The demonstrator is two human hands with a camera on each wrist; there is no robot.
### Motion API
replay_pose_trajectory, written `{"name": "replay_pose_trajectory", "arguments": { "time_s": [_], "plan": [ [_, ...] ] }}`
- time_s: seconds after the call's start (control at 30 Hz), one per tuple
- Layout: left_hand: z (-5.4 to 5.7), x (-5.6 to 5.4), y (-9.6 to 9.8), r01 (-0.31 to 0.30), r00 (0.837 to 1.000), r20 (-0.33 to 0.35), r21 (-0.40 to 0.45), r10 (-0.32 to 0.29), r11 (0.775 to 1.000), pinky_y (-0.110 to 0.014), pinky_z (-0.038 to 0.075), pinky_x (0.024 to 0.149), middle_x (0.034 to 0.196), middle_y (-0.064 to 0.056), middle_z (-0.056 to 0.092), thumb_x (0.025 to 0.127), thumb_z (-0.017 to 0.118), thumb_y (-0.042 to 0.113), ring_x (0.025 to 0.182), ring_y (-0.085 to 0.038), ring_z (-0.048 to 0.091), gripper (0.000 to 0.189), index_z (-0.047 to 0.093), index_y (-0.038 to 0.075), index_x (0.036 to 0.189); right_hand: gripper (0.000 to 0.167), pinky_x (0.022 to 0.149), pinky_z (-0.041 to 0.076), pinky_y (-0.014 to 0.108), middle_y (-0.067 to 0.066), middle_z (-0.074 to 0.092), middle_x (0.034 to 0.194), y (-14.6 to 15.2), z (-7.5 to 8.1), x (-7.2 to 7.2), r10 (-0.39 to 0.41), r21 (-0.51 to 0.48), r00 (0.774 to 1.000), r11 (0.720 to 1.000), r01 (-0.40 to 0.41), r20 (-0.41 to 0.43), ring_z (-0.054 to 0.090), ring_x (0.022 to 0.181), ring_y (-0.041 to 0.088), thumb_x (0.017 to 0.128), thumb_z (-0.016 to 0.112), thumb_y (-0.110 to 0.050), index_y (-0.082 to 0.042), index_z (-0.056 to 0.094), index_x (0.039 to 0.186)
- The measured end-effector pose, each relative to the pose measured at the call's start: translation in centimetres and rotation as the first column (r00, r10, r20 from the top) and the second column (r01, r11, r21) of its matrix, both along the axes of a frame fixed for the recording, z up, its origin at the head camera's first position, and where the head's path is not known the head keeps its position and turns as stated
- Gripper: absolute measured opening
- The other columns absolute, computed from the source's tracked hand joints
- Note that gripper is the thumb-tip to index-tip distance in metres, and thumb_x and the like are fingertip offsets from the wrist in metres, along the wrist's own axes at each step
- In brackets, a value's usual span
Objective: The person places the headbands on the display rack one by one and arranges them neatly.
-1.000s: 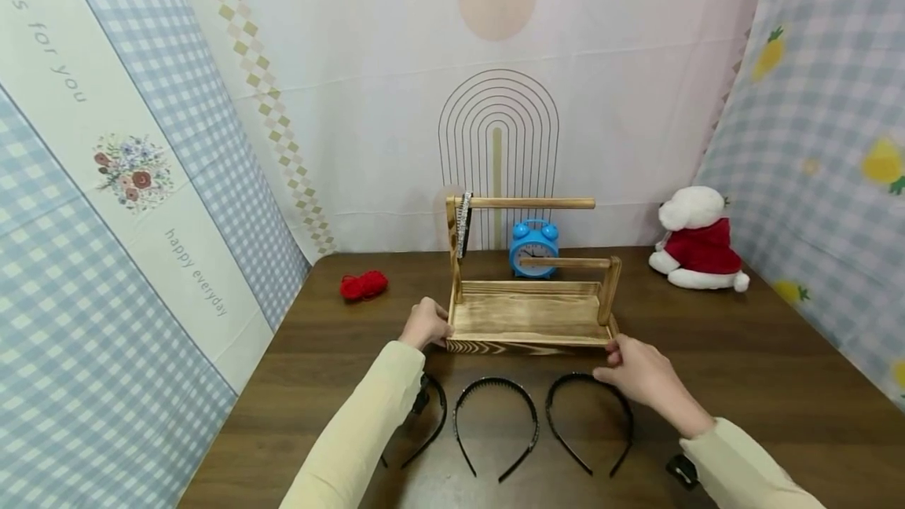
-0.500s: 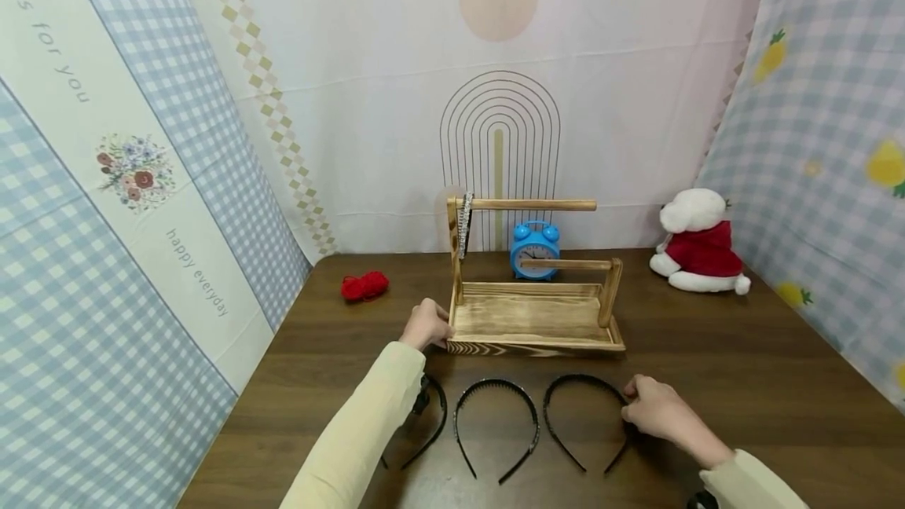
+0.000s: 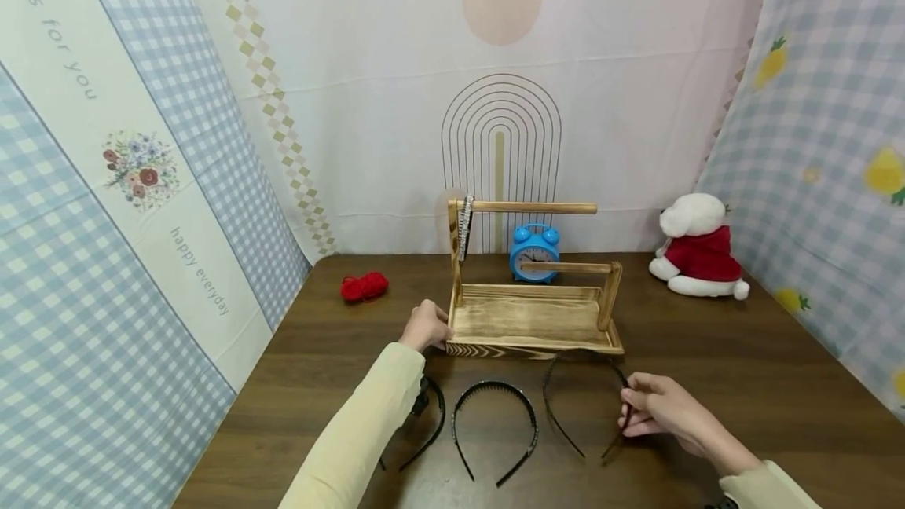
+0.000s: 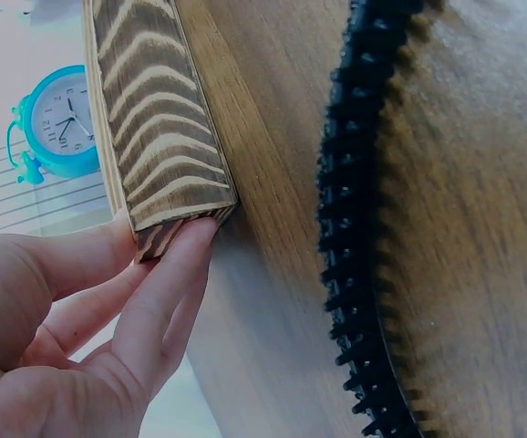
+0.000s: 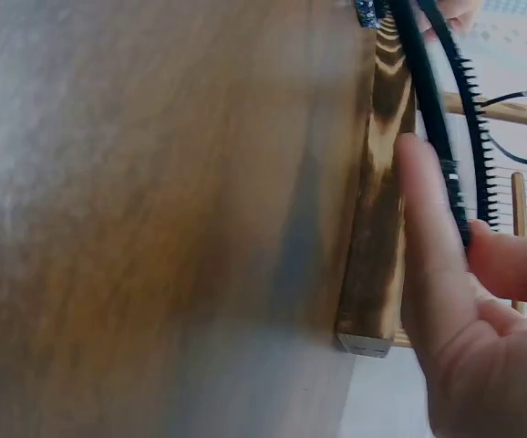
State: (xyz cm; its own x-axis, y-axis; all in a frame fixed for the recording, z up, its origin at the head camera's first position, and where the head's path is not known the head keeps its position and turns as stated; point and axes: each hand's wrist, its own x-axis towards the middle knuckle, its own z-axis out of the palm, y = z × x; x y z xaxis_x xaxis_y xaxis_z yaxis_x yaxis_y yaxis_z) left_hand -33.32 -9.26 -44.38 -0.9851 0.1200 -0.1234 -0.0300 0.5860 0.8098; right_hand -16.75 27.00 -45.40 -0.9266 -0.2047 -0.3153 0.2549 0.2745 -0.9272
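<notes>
A wooden display stand (image 3: 530, 316), with a shallow tray base and two horizontal bars, sits mid-table. My left hand (image 3: 426, 324) grips the tray's front left corner, thumb and fingers at its end (image 4: 186, 224). My right hand (image 3: 668, 415) pinches one arm of a black headband (image 5: 428, 87) between thumb and fingers. That headband is raised off the table, its top overlapping the tray's front edge in the head view. Another black headband (image 3: 492, 385) lies flat in the middle. A third headband (image 3: 441, 407) lies beside my left sleeve, partly hidden. A sparkly headband (image 3: 464, 228) hangs on the upper bar.
A blue alarm clock (image 3: 535, 248) stands behind the stand. Red yarn (image 3: 364, 287) lies at the back left. A white plush dog in red clothing (image 3: 700, 246) sits at the back right. Patterned cloths hang around the table (image 3: 297, 391).
My right hand has left the stand's front right corner, moved down to the right-hand headband, taken hold of its arm and lifted it. My left hand stays on the stand.
</notes>
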Motion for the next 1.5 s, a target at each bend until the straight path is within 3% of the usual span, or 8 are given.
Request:
{"name": "replay_pose_trajectory", "arguments": {
  "time_s": [0.2,0.33,0.47,0.7,0.8,0.97,1.27,1.5],
  "plan": [
    [0.1,0.0,0.0,0.004,1.0,-0.004,-0.009,-0.004,1.0,-0.033,0.063,0.055,0.109,-0.033,0.064,0.08,0.071,-0.008,0.061,-0.027,0.07,0.032,0.066,-0.014,0.111,0.021,0.077,0.063,0.04,0.013,0.063,0.091,0.0,1.1,-0.1,-0.088,-0.064,0.994,0.994,0.083,-0.071,0.068,0.081,0.025,0.103,0.048,-0.015,0.006,0.053,0.103],
    [0.1,0.0,0.0,0.002,1.0,-0.011,-0.014,-0.002,1.0,-0.032,0.062,0.054,0.107,-0.033,0.065,0.08,0.071,-0.008,0.06,-0.028,0.071,0.03,0.067,-0.014,0.109,0.018,0.078,0.063,0.037,0.012,0.063,0.091,0.1,2.4,-0.3,-0.194,-0.095,0.971,0.979,0.181,-0.138,0.069,0.083,0.023,0.104,0.048,-0.015,0.003,0.054,0.103],
    [0.0,-0.1,0.1,-0.011,1.0,-0.008,-0.011,0.011,1.0,-0.032,0.062,0.054,0.107,-0.033,0.065,0.078,0.072,-0.009,0.06,-0.027,0.071,0.03,0.067,-0.013,0.108,0.016,0.075,0.064,0.034,0.007,0.064,0.086,0.3,3.6,-0.5,-0.298,-0.163,0.922,0.951,0.263,-0.248,0.07,0.078,0.019,0.102,0.053,-0.016,-0.001,0.057,0.098],
    [-0.2,-0.2,0.0,-0.004,1.0,-0.025,-0.02,0.003,1.0,-0.031,0.062,0.052,0.1,-0.03,0.068,0.078,0.072,-0.009,0.057,-0.025,0.07,0.031,0.067,-0.014,0.107,0.012,0.07,0.063,0.03,0.001,0.066,0.079,0.5,5.4,-1.1,-0.417,-0.351,0.826,0.891,0.289,-0.379,0.071,0.072,0.016,0.098,0.06,-0.016,-0.007,0.061,0.091],
    [-0.2,-0.2,0.0,0.0,0.999,-0.033,-0.022,-0.001,1.0,-0.031,0.062,0.052,0.096,-0.028,0.069,0.077,0.071,-0.009,0.057,-0.025,0.07,0.03,0.068,-0.014,0.107,0.012,0.068,0.063,0.029,0.0,0.066,0.077,0.6,6.1,-1.7,-0.458,-0.403,0.795,0.866,0.297,-0.398,0.071,0.07,0.015,0.098,0.06,-0.015,-0.007,0.061,0.088],
    [-0.2,0.0,0.0,0.005,0.999,-0.036,-0.031,-0.006,1.0,-0.032,0.062,0.052,0.094,-0.027,0.07,0.078,0.07,-0.009,0.056,-0.024,0.07,0.03,0.068,-0.014,0.107,0.015,0.067,0.063,0.029,0.0,0.067,0.075,0.7,7.4,-2.9,-0.505,-0.471,0.764,0.829,0.3,-0.402,0.071,0.068,0.014,0.097,0.061,-0.013,-0.004,0.059,0.086],
    [-0.1,0.1,-0.1,-0.012,1.0,-0.026,-0.047,0.011,0.999,-0.033,0.062,0.054,0.092,-0.025,0.071,0.078,0.07,-0.009,0.056,-0.026,0.07,0.03,0.069,-0.012,0.108,0.024,0.065,0.063,0.028,0.0,0.064,0.081,0.5,9.1,-5.7,-0.589,-0.525,0.694,0.777,0.346,-0.414,0.069,0.066,0.014,0.096,0.062,-0.014,0.002,0.05,0.083],
    [-0.1,0.2,0.1,-0.009,1.0,-0.012,-0.011,0.009,1.0,-0.034,0.063,0.056,0.099,-0.028,0.068,0.08,0.071,-0.009,0.059,-0.027,0.071,0.033,0.067,-0.013,0.112,0.023,0.064,0.063,0.028,0.002,0.063,0.079,1.2,10.2,-7.4,-0.612,-0.556,0.678,0.755,0.347,-0.408,0.067,0.063,0.014,0.096,0.062,-0.013,0.005,0.051,0.086]
  ]
}}
